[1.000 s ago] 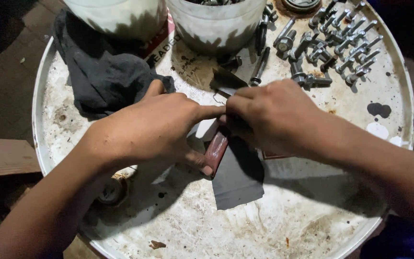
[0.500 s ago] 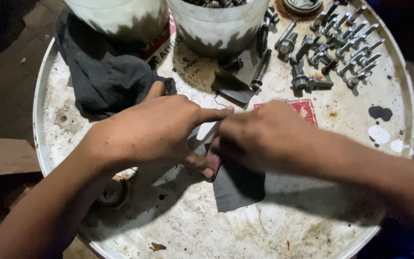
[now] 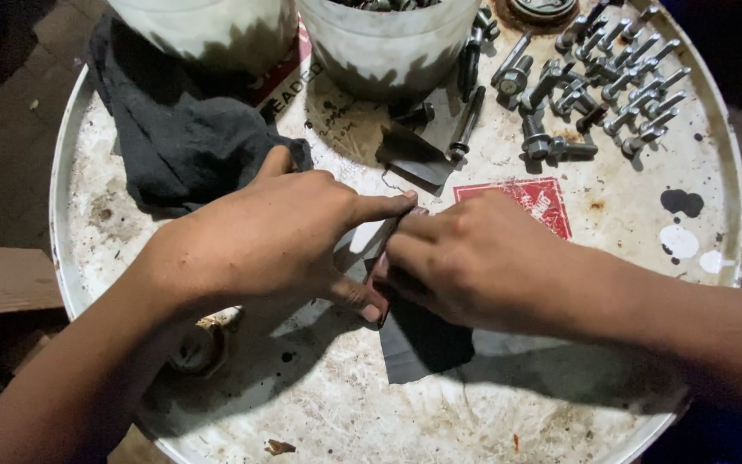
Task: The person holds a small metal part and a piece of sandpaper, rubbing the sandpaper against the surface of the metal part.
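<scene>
On the drum lid (image 3: 216,404), both hands (image 3: 371,249) pinch a slanting rod (image 3: 386,234).

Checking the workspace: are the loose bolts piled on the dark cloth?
No, the bolts lie on the bare drum lid, far from the dark cloth.

You have one view only, from the camera on your head. It looks steeply down, close in, onto the round white drum top (image 3: 611,215) that fills nearly the whole picture. Your forearms enter from the lower corners. The far rim is cut off at the top; the dark surroundings are hard to make out.
</scene>
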